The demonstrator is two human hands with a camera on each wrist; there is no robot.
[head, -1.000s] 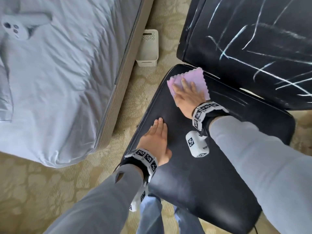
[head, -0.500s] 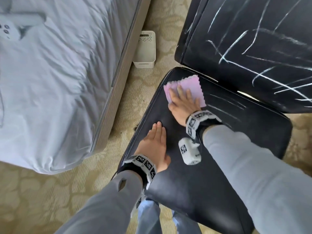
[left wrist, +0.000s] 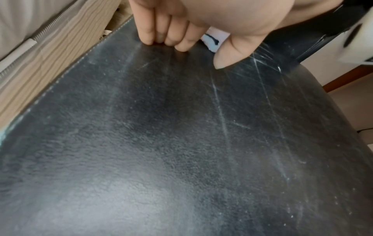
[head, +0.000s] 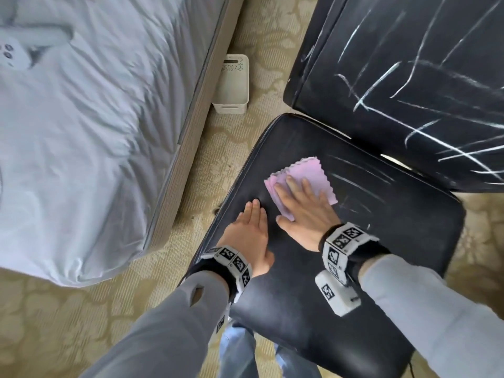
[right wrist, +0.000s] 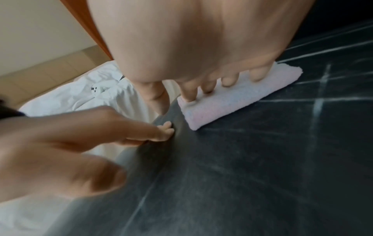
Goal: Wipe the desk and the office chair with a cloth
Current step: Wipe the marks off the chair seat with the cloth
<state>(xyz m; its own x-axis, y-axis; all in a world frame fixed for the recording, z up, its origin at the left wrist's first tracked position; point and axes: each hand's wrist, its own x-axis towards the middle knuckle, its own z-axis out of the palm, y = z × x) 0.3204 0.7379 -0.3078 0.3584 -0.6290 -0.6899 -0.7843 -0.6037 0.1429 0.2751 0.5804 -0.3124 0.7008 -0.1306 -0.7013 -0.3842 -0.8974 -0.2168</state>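
Head cam looks steeply down from above at the chair seat (head: 313,296), bed (head: 81,132) at frame left. Left wrist cam skims low over the seat (left wrist: 181,143), v. close, fingers (left wrist: 161,32) at top. Right wrist cam, equally near, faces the cloth (right wrist: 232,102). All three share the seat (right wrist: 252,175).

Patterned beige carpet (head: 68,323) underfoot. Bed (head: 81,132) on the left, rumpled pale sheet, grey-wood frame (head: 191,126). White perforated bin (head: 231,83) stands right beside that frame. Soft daylight, cream wall (right wrist: 40,32) beyond.
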